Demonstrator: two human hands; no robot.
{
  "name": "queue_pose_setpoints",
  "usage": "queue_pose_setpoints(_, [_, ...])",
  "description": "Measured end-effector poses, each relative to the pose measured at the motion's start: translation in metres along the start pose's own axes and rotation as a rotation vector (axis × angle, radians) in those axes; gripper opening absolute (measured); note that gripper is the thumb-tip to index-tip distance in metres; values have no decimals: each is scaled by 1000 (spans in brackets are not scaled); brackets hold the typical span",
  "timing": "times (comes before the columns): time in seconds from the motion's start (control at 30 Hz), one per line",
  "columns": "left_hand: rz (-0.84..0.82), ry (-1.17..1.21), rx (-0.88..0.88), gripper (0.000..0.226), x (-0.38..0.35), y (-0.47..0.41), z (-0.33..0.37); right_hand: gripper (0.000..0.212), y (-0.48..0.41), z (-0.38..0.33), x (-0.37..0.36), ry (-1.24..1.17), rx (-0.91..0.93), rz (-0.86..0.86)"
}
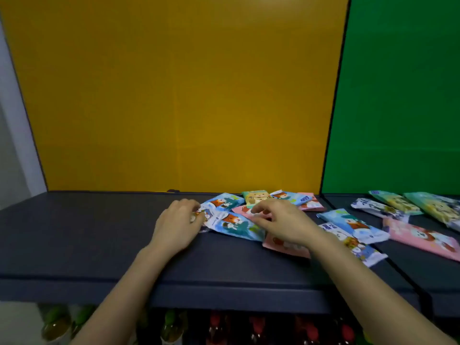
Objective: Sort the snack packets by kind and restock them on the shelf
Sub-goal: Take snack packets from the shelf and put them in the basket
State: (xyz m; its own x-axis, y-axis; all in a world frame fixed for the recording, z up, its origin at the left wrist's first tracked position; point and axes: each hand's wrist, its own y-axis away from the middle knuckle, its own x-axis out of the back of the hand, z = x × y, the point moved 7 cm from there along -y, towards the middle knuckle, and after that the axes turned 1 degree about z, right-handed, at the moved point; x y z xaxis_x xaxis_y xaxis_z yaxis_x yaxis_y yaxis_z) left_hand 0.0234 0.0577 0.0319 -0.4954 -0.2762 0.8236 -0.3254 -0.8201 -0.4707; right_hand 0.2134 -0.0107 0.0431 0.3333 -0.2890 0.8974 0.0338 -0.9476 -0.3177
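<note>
Across the wide dark navy shelf board (87, 232), under a big yellow back panel (174, 95) and a green back panel (398, 95), both bare forearms reach in. The left hand (178, 225) lies knuckles up, fingers curled round the end of a light blue cartoon snack packet (234, 224). The right hand (281, 222) arches, thumb and fingertips narrowed on a pink snack packet (242, 210). Just beside it, loose mixed packets (353, 224) overlap and crowd the right. Blurred bottles (171, 327) stand below.
</note>
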Motion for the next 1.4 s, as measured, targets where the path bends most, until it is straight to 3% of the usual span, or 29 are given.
queue_pose_setpoints(0.17, [-412,-165,83,61,-36,-21,-32,55,-31,-1,-25,206,38,-231])
queue_pose_setpoints(0.33, [-458,-194,38,70,-35,-28,-35,84,-46,-4,-41,354,38,-344])
queue_pose_setpoints(0.47, [-526,-23,195,73,-33,-30,-47,81,-55,-11,-47,304,42,-385])
queue_pose_setpoints(0.7, [-486,-12,283,64,-15,-25,-72,52,-28,-43,-47,-1,245,-475])
queue_pose_setpoints(0.83, [-455,45,338,61,-4,-10,-89,19,-13,-51,-43,-320,103,-329])
queue_pose_setpoints(0.87, [-443,69,350,58,-1,-6,-92,24,-12,-50,-43,-302,54,-222])
queue_pose_setpoints(0.93, [-418,115,364,55,3,1,-95,41,-7,-49,-44,-45,-77,-27])
queue_pose_setpoints(1.0, [-395,142,368,56,7,6,-96,61,-3,-46,-46,236,-232,16])
queue_pose_setpoints(1.07, [-371,159,372,58,9,10,-95,70,-1,-43,-48,305,-312,27])
queue_pose_setpoints(1.23, [-268,239,436,57,20,21,-91,45,-7,-44,-52,68,-217,-36])
queue_pose_setpoints(1.4, [-154,342,517,55,31,38,-91,47,-7,-38,-54,-121,-256,-10])
